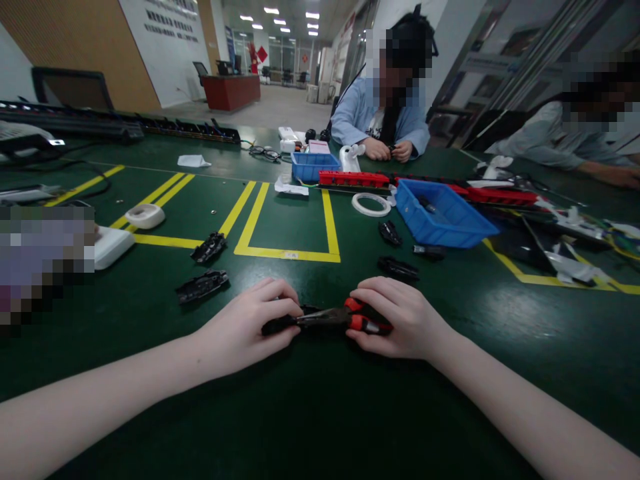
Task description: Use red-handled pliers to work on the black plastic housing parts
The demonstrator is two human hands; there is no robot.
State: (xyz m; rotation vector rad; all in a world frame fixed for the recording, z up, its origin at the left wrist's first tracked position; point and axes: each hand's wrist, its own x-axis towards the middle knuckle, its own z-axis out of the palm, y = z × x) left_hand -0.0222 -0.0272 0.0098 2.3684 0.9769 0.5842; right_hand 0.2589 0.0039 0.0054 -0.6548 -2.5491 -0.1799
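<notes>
My right hand (395,317) is closed around the red and black handles of a pair of needle-nose pliers (327,317), whose jaws point left. Between the fingers of my left hand (260,317) is a black plastic part (274,325), mostly covered by the hand. The tips of the pliers reach that part near my left fingertips; whether they grip anything is too small to tell. Beyond my left hand lie two black plastic shells, one nearer (203,287) and one farther (209,247). Past my right hand are more black pieces (399,267).
A blue bin (443,213) stands at the right, with a smaller blue bin (314,167) farther back. White tape rolls (371,205) and red strips (354,179) lie on the green table (320,420). Across it sits a person in a blue shirt (347,110); another person is at the right.
</notes>
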